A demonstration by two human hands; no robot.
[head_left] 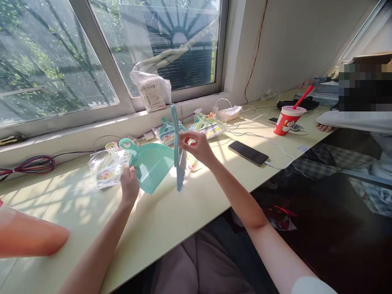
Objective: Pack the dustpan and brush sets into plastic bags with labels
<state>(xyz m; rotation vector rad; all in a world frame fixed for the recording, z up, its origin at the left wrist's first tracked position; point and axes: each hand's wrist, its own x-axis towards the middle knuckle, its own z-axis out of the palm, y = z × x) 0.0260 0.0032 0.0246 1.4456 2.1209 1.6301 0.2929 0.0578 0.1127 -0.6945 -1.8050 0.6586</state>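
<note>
My left hand (130, 183) is closed on the left side of a teal dustpan (154, 167), which is tilted above the table with its looped handle at the upper left. Between the thumb and fingers of my right hand (196, 147) is a small teal hand brush (176, 139), upright with its grey-blue bristles pointing down. The brush is close to the dustpan's right edge; whether they touch I cannot tell. Behind them lie clear-bagged dustpan sets: a pale one (108, 167) at left, a teal one (168, 130) and a green one (210, 125).
A phone (248, 152) on a charging cable lies right of my hands. Beyond it stands a red cup (287, 120) with a straw. Coiled cables (33, 164) lie at left by the window sill, near an orange object (33, 232). Another person's sleeve (352, 118) rests at the far right.
</note>
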